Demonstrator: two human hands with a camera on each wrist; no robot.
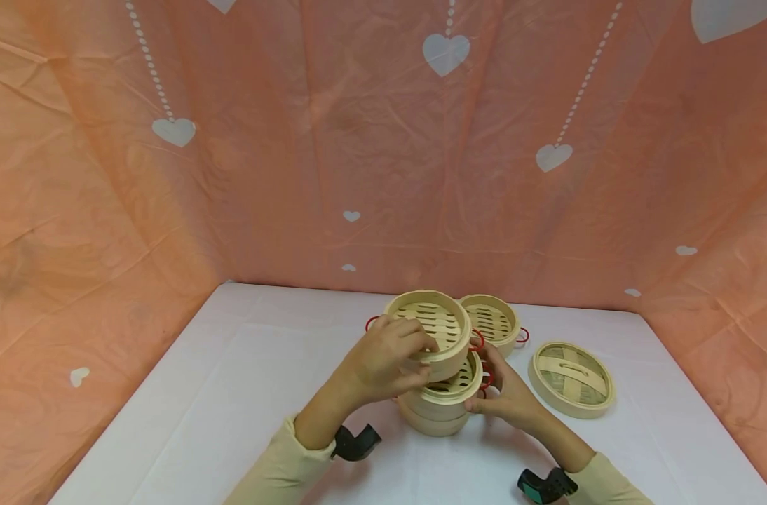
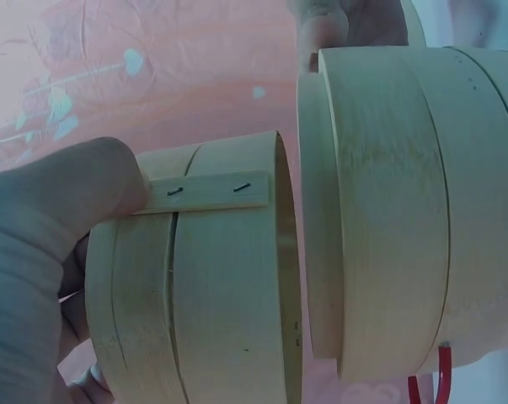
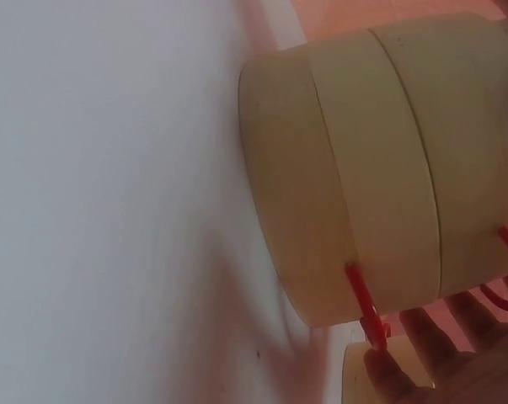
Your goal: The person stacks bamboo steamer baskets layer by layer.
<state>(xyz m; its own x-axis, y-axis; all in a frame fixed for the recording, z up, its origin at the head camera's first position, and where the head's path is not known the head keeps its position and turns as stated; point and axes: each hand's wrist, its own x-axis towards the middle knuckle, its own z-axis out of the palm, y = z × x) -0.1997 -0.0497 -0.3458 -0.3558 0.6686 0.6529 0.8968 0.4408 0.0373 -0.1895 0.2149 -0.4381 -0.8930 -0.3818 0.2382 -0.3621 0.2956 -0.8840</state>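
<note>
Sleeves of pale cream cloth [image 1: 289, 459] reach in nearest me, each wrist wearing a black camera [image 1: 357, 443]. My right grip [image 1: 512, 396] curls round the right side of a stack of round, pale bamboo steamer baskets [image 1: 432, 414], thumb on its near wall, fingers by the red loop handles [image 1: 487, 377]. The stack stands upright on the white table [image 1: 200, 421]. My left grip [image 1: 386, 358] pinches a single round, slatted bamboo basket [image 1: 449, 363] at its near-left rim, thumb outside, fingers over the edge; it hangs above the stack's back part, a narrow gap showing at the side my left wrist sees. Right of the stack lies a round woven bamboo lid [image 1: 573, 379]; farther back sits another slatted bamboo basket [image 1: 489, 319], before a pinkish-orange cloth backdrop with white hearts [image 1: 371, 154].
</note>
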